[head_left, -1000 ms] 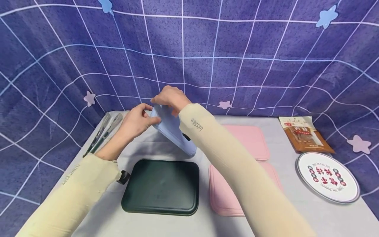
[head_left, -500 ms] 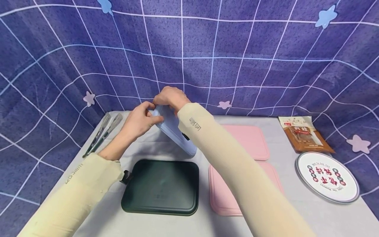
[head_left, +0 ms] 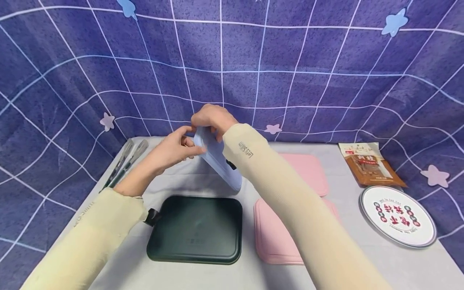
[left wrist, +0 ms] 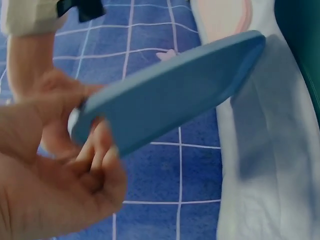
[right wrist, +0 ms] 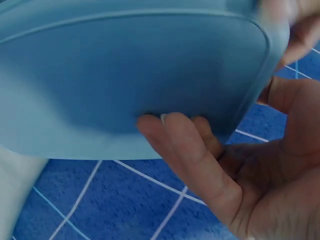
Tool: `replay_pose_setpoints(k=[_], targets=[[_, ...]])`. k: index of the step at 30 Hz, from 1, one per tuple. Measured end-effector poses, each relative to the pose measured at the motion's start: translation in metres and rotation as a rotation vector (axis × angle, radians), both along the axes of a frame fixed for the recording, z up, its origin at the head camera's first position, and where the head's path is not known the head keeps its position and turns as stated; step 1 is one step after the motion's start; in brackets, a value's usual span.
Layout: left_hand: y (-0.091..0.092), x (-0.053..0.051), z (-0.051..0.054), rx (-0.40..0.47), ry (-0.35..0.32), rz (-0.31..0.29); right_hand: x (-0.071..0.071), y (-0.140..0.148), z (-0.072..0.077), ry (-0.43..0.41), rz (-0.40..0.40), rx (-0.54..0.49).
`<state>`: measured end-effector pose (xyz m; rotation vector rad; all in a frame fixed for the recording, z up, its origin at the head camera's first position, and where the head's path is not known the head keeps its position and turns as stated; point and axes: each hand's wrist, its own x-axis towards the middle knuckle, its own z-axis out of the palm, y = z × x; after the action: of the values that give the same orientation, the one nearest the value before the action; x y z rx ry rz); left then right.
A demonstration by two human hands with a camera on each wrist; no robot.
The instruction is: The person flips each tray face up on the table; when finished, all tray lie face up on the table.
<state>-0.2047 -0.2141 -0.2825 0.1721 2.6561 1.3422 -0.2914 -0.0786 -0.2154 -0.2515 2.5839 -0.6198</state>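
Note:
A light blue rectangular lid point(head_left: 219, 165) with rounded corners is held on a slant, its lower corner near the table behind a dark green rectangular lid or tray point(head_left: 195, 229). My left hand point(head_left: 170, 151) pinches its upper left edge between thumb and fingers. At the top corner, my right hand point(head_left: 214, 119) grips it from above. The right wrist view shows several fingers point(right wrist: 187, 160) lying on the lid's flat face. In the left wrist view, the thin edge and recessed face of the lid point(left wrist: 170, 95) appear, slightly blurred.
Two pink lidded boxes or lids point(head_left: 279, 233) lie to the right, partly under my right sleeve. A brown food packet point(head_left: 371, 165) and a round white plate-like disc point(head_left: 398, 215) sit at far right. Tongs point(head_left: 123, 163) lie at the left edge; a purple curtain point(head_left: 239, 60) hangs behind.
Both hands have shifted slightly to the right with the blue lid, which stands a little steeper. The head view has turned slightly; the other things stay put.

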Motion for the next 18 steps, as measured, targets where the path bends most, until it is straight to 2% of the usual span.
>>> replay_pose_setpoints(k=[3, 6, 13, 18], targets=[[-0.007, 0.0, -0.005, 0.022, -0.144, -0.103, 0.002, 0.007, 0.003, -0.023, 0.017, 0.007], [-0.013, -0.002, -0.014, -0.006, -0.223, -0.153, 0.001, 0.017, 0.007, -0.029, 0.014, 0.016], [-0.026, -0.007, -0.031, -0.042, -0.288, -0.144, -0.007, 0.046, 0.009, -0.079, 0.025, -0.128], [-0.031, -0.009, -0.037, -0.04, -0.298, -0.145, -0.015, 0.075, 0.014, -0.013, 0.045, -0.085]])
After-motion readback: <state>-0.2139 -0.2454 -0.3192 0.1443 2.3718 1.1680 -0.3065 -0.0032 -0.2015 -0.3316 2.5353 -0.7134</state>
